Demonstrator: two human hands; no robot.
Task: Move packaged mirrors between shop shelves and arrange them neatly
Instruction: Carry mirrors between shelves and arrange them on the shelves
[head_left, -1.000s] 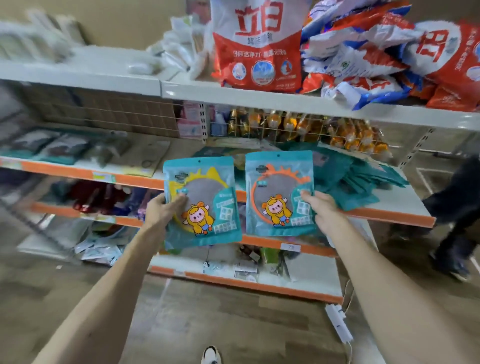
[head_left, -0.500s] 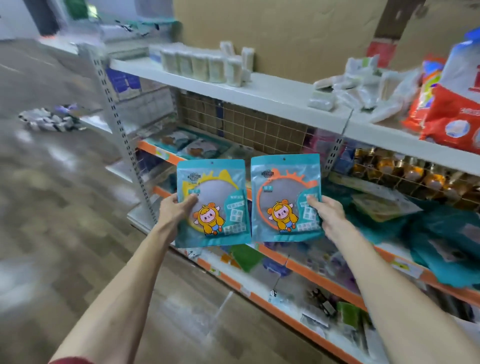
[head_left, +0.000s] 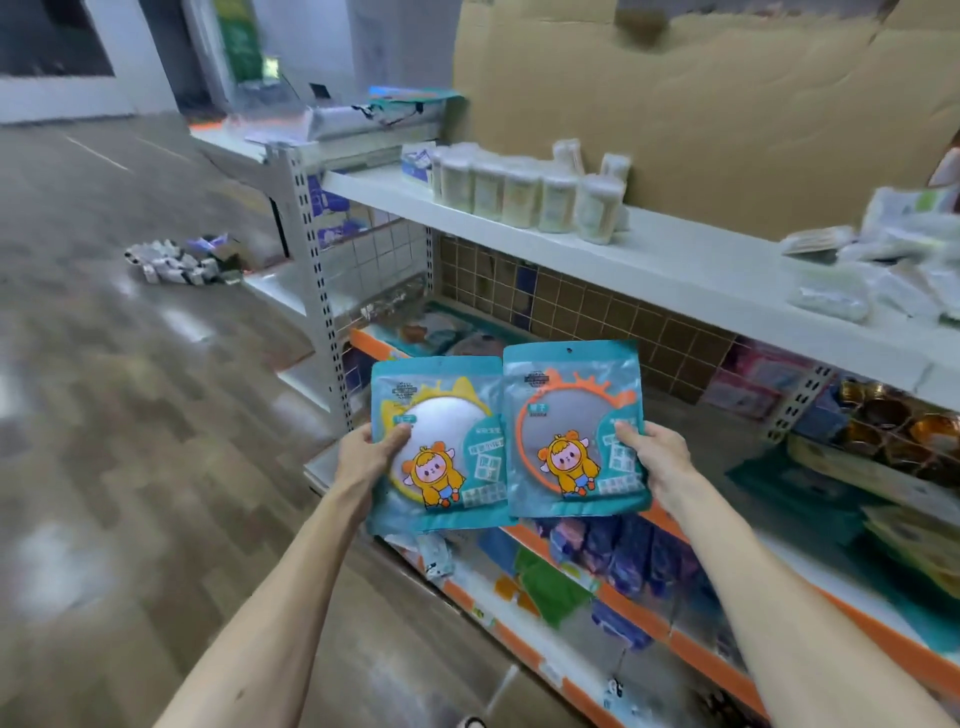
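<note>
Both packs have travelled left along the shelving with the person; the red detergent bags seen earlier are out of view. Yellow pack (head_left: 441, 447) and orange pack (head_left: 571, 426) are held in the air before the orange-edged shelf (head_left: 371, 343), side by side, edges meeting, fronts facing the camera, probably to lay them down as a matching pair. Left hand (head_left: 363, 457) pinches the yellow pack's outer edge, thumb on front; right hand (head_left: 660, 457) pinches the orange pack likewise. Each is a teal pouch showing a round mirror and a cartoon figure. Similar pouches (head_left: 447, 332) lie on the shelf beyond.
</note>
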